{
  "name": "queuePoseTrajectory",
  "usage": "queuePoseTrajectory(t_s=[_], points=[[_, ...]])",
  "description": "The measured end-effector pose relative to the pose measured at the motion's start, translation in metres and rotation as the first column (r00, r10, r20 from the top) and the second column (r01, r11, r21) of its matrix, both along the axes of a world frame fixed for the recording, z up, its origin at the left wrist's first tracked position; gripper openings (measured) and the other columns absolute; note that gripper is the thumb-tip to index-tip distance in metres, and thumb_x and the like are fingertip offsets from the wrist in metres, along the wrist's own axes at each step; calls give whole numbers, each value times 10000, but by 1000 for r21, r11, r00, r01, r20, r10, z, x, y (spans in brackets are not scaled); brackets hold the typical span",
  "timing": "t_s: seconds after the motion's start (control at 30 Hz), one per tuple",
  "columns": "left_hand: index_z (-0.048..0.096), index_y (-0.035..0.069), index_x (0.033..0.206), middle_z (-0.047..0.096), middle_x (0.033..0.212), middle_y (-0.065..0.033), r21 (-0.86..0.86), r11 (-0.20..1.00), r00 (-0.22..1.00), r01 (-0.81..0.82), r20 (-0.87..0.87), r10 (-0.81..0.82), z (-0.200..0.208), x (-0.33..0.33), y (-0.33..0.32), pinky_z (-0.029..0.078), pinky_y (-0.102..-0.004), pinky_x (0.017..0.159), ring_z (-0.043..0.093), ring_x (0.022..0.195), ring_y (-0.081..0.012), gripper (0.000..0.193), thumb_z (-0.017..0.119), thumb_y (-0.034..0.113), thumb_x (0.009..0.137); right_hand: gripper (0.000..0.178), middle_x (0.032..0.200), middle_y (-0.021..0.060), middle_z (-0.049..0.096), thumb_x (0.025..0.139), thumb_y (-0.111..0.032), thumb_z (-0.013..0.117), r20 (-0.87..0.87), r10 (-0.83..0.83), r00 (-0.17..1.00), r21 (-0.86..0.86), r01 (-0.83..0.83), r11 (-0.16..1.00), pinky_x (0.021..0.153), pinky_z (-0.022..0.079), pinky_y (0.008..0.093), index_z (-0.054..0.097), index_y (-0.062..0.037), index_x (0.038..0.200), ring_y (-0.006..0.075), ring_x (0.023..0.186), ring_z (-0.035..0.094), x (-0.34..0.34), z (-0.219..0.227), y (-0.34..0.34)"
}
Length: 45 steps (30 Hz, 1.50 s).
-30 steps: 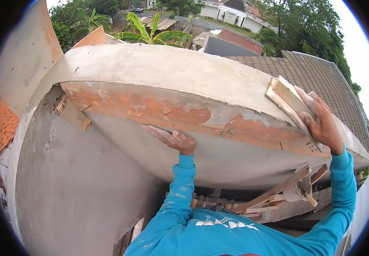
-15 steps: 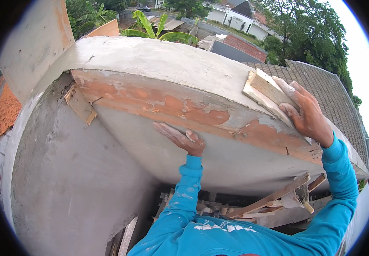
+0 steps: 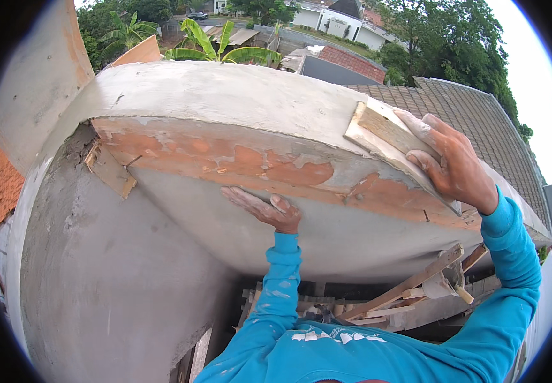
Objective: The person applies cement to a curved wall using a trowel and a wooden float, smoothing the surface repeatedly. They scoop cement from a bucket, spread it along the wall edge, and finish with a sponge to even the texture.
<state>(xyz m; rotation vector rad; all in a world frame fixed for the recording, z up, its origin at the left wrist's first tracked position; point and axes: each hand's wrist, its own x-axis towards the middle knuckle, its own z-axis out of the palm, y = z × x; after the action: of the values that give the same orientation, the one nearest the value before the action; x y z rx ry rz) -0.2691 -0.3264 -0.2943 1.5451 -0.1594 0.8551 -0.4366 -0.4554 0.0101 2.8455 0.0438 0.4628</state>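
Observation:
My right hand (image 3: 449, 159) grips the wooden handle of a plastering float (image 3: 360, 135) at the right. The float's flat board rests along the curved grey plastered top of the wall (image 3: 225, 89), near its inner edge. Lower and further left, my left hand (image 3: 264, 209) lies flat, fingers stretched out, on the smooth plastered inner face (image 3: 193, 201), holding nothing. Just above it runs an orange-brown board (image 3: 244, 163), patchy with grey plaster, along the edge of the wall top. Pale plaster dust coats the fingers of both hands.
A small piece of wood (image 3: 111, 171) sits in the left corner, beside a grey plastered side wall (image 3: 110, 274). Nails stick out of the long board. Timber strips (image 3: 410, 281) lie below me at the right. Beyond the wall are tiled roofs (image 3: 448, 115) and trees.
The view has shifted slightly. My right hand and the float appear a little further left along the wall top. My left hand stays flat on the inner face.

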Motion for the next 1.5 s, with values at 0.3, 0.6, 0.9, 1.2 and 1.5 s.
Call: queuePoseTrajectory(t_s=[0.3,0.6,0.9,1.2,1.5], points=[[94,-81,1521,80,1590,-283,21,998,998,61,22,-61,3,-10,-18,107,-543,1196,85,1482,-430,817,249,541,1014,388,1010,235,623,936,-251,601,100,-4,995,-7,4,1000,833,474,473,600,41,1191,390,967,612,98,-13,-38],[98,-85,1519,79,1571,-330,52,998,995,-37,95,32,-5,6,3,99,-610,1170,110,1461,-490,758,306,442,1015,504,1319,267,538,902,-182,651,-164,-53,985,183,83,980,1054,394,481,528,-17,1362,455,1221,512,-5,11,13],[97,-92,1518,81,1570,-332,42,999,996,-22,88,19,-4,4,1,95,-622,1162,109,1457,-503,765,325,433,1010,545,1283,225,549,906,-219,672,-106,482,870,388,-410,826,1005,421,475,511,-74,1406,367,1160,541,122,-1,6],[131,-85,1516,105,1570,-326,21,1000,993,-12,119,9,-1,-2,-11,127,-607,1164,136,1455,-493,758,327,448,1013,545,1327,189,573,949,-364,621,26,561,827,202,-554,808,1072,420,446,508,-103,1414,370,1189,563,331,-8,58],[112,-88,1517,98,1571,-323,63,998,995,-22,101,16,-4,-1,-7,124,-583,1178,128,1461,-478,745,297,433,1018,546,1408,191,504,919,-395,650,-135,503,853,207,-472,857,1139,346,446,539,-159,1399,349,1339,438,154,-2,-20]])
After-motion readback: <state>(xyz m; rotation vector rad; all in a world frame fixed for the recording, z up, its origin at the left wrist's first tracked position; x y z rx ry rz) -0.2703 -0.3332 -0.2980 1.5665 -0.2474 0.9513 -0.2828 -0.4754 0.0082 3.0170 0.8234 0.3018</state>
